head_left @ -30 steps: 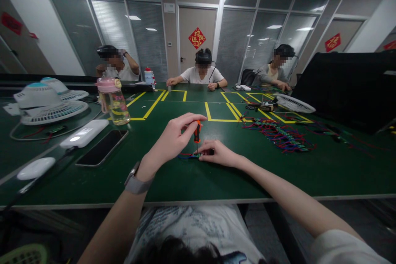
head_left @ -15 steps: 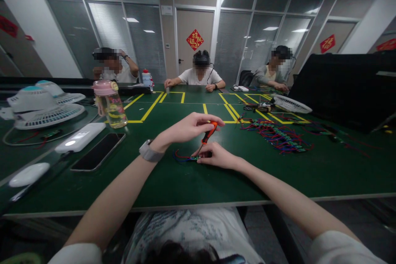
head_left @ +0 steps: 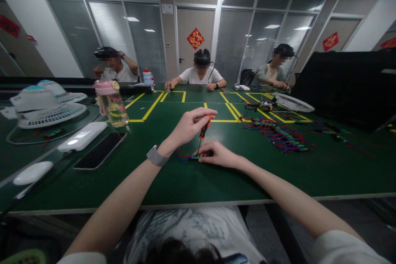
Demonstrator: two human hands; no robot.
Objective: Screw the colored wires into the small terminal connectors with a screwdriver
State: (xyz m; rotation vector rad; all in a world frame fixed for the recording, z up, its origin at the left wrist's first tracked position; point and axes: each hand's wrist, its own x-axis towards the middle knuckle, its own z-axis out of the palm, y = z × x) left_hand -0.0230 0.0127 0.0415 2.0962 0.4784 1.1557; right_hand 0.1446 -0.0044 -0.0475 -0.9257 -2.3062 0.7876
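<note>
Left hand (head_left: 193, 125) grips the top of the screwdriver (head_left: 203, 131) between thumb and fingers; the tool leans right, its shaft running down to the board (head_left: 196, 157). Whether its tip touches is too small to tell. Right hand (head_left: 218, 154) pinches the board's right end at the table (head_left: 173, 185), and wires (head_left: 182, 157) trail left from it. Farther right lie more wired boards (head_left: 280, 134); left are a phone (head_left: 100, 151) and, beyond, a bottle (head_left: 113, 105).
</note>
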